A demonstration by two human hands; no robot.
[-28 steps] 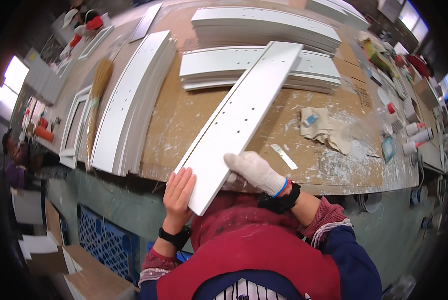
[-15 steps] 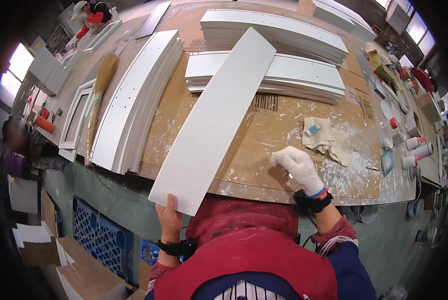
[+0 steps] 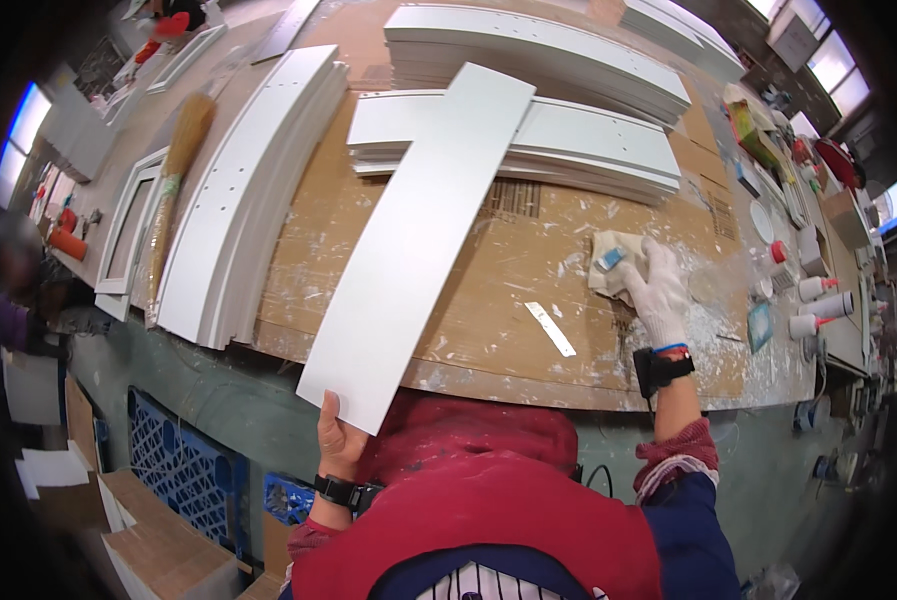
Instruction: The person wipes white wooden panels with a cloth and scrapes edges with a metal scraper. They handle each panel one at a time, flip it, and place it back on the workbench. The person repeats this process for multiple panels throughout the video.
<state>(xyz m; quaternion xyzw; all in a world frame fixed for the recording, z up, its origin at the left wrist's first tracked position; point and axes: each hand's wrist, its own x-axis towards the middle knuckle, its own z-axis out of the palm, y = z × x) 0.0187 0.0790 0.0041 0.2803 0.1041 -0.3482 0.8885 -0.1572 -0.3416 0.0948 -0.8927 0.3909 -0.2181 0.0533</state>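
Note:
A long white board point(image 3: 418, 250) slants up and away from me, its far end resting across a stack of white panels point(image 3: 588, 152). At its near end, my bare left hand point(image 3: 340, 435) grips the lower corner, thumb on top. My right hand point(image 3: 658, 290), in a white knitted glove, is closed on a cream cloth point(image 3: 608, 262) on the cardboard-covered table. A small blue-and-white piece point(image 3: 610, 258) lies on the cloth. Between the board and my right hand, a thin pale strip point(image 3: 550, 328) lies flat on the cardboard.
More stacked panels stand left point(image 3: 248, 200) and at the back point(image 3: 538, 55). A straw brush point(image 3: 180, 180) lies beside a white frame point(image 3: 133, 235). Bottles point(image 3: 818, 288) and a red-capped jar point(image 3: 778, 255) stand right. A blue pallet point(image 3: 188, 465) is below left. Another person point(image 3: 173, 25) is far left.
My right hand has moved right and away to the cloth, gathering it up. The pale strip now lies on the table. My left hand still holds the board, whose far end sits lower.

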